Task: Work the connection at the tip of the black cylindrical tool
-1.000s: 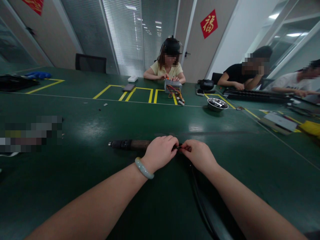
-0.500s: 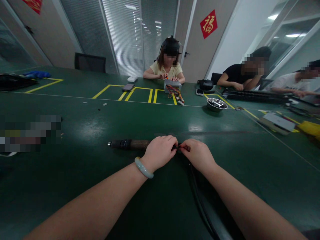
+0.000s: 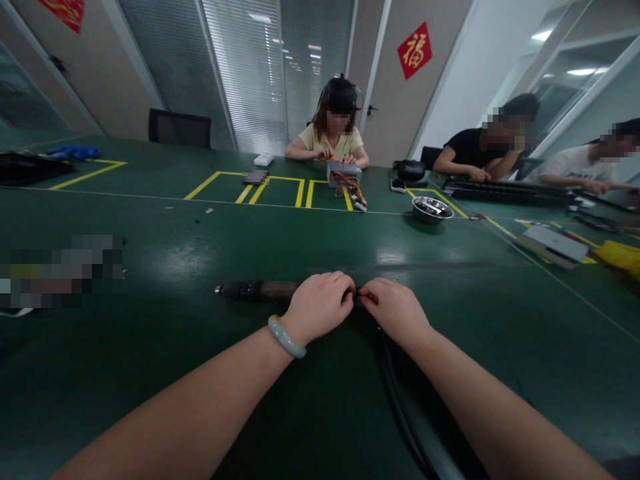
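Note:
An electric screwdriver (image 3: 257, 290), black at the front with a brown grip and a metal tip pointing left, lies level on the green table. My left hand (image 3: 320, 303) is closed around its rear end and hides that part. Just to the right, my right hand (image 3: 395, 308) pinches the end of a black cable (image 3: 400, 393) between thumb and fingers. The fingertips of both hands nearly meet where the cable end faces the tool's back. Whether the two are joined there is hidden. From under my right hand the cable runs toward the table's near edge.
Across the table (image 3: 165, 353) a person works at a grey metal box (image 3: 345, 175) with coloured wires. A steel bowl (image 3: 433, 211) of small parts stands right of it. A white box (image 3: 553, 243) and a yellow item (image 3: 620, 259) lie farther right, near two other people.
Both hands keep nearly the same place and grip. My right fingertips have shifted very slightly at the cable end. The whole view has tilted a little.

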